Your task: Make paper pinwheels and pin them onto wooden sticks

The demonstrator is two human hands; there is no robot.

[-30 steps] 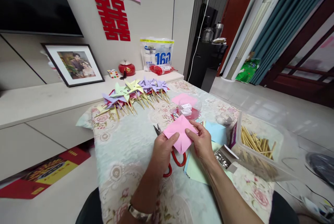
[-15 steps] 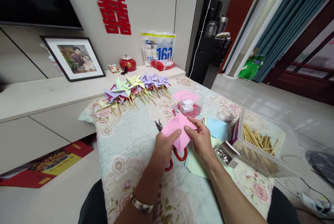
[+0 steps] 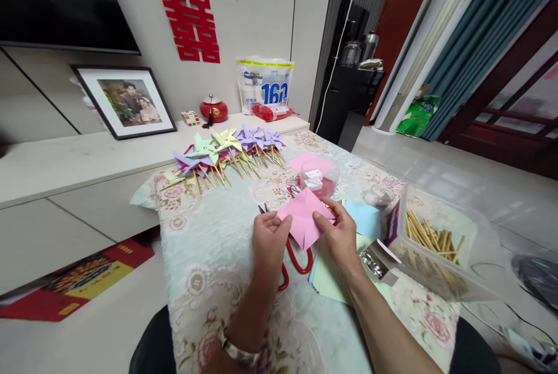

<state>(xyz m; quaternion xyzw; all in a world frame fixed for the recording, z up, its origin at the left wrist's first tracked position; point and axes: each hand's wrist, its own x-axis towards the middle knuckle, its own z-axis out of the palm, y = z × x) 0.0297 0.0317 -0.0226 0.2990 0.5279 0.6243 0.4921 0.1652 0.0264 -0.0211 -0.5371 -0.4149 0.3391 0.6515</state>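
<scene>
A square of pink paper [image 3: 304, 220] with slits running in from its corners is held up over the table between both hands. My left hand [image 3: 271, 240] pinches its left corner, thumb on top. My right hand [image 3: 339, 229] grips the right side, its thumb pressed on the face and fingers behind. Below the paper lie red-handled scissors [image 3: 300, 263], their blades partly covered by the paper and my left hand. Under my right forearm is a stack of light green paper [image 3: 329, 281], with blue paper [image 3: 364, 217] beside it.
Finished paper pinwheels [image 3: 226, 150] on sticks lie at the table's back left. To the right stand a small box of metal fasteners [image 3: 374, 262] and a clear bin [image 3: 453, 281] of sticks [image 3: 429, 234]. A round clear container [image 3: 322, 173] sits behind the paper.
My left hand has shifted from the paper's lower left edge to its left corner, uncovering more of the square. The right hand keeps its grip, and the paper has moved slightly right.
</scene>
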